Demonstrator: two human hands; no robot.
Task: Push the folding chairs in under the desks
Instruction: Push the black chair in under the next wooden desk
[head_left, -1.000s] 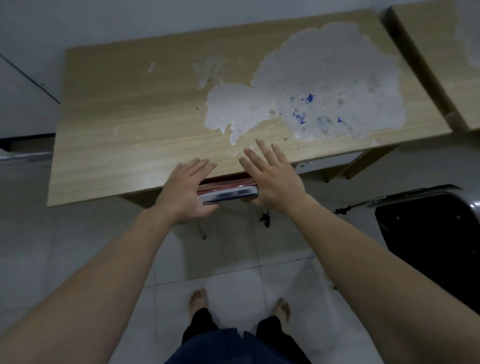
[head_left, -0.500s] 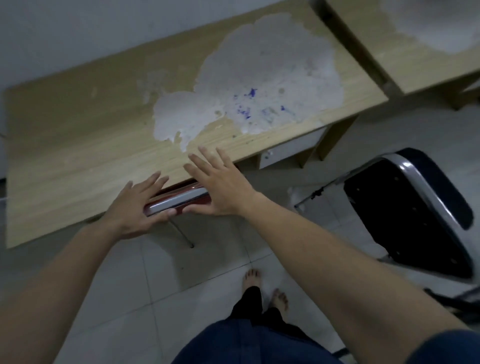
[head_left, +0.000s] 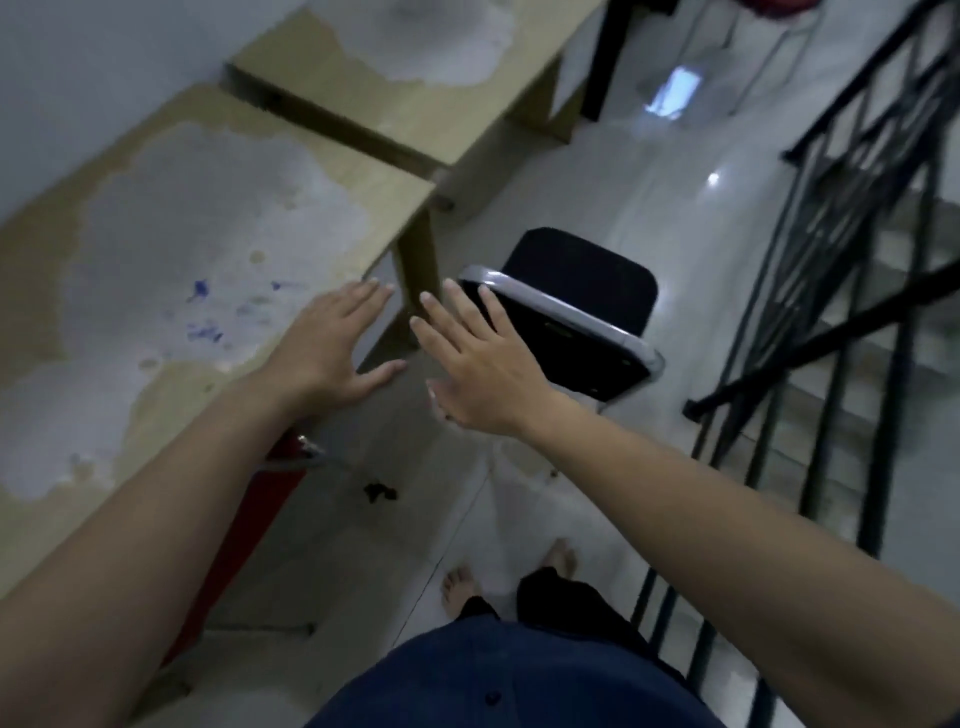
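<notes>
Standing barefoot on the pale tiled floor (head_left: 597, 218), I see my feet and dark trousers at the bottom of the view. My left forearm crosses the front edge of the near desk (head_left: 171, 291), whose wood-grain top is worn to a large grey-white patch with blue marks. Just beneath that front edge, under my forearm, the red folding chair (head_left: 270, 467) shows only its chrome top corner and a strip of red; the remainder is hidden by the desk and my arm. My left hand (head_left: 332, 353) is spread wide and flat, empty, over the desk's front right corner; whether it touches the surface cannot be told. My right hand (head_left: 478, 364) is likewise wide open and empty, fingers extended, its fingertips overlapping the chrome top rail of the black folding chair (head_left: 576, 312); contact cannot be confirmed. This black chair stands on the floor clear of both desks, just off the near desk's right leg. The far desk (head_left: 415, 109), similarly worn, abuts the near one end to end. A black stair railing (head_left: 852, 249) runs along the right side.
</notes>
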